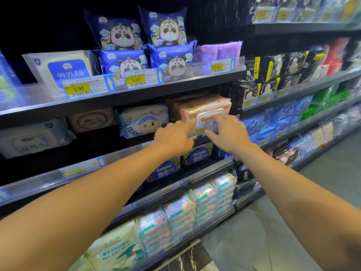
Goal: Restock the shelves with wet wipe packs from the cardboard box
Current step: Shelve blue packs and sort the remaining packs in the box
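Peach-pink plastic is what both hands have reached for: a wipes pack [203, 107] standing at the front of the middle shelf [58, 176], a little right of the frame's centre, with more of the same kind stacked behind it in shadow. The right hand [228, 133] lies on the pack's white lid [205, 116] with fingers fairly straight and spread, the thumb stretched out low beside the price strip [202, 131]. The left hand [173, 138] meets the pack's lower left corner with bent fingers (I cannot tell from here whether it pinches the pack or only touches it).

Just left of the pack sits a pale blue pack [143, 120] printed with a winking cartoon face. On the shelf below, under the left hand, are dark packs [166, 170] marked Deeyeo. On the shelf above, in the upper middle of the frame, blue panda packs [125, 62] stand behind yellow price tags [78, 88]. Black packs [273, 65] fill the upper right, and grey floor [293, 222] shows at the lower right.
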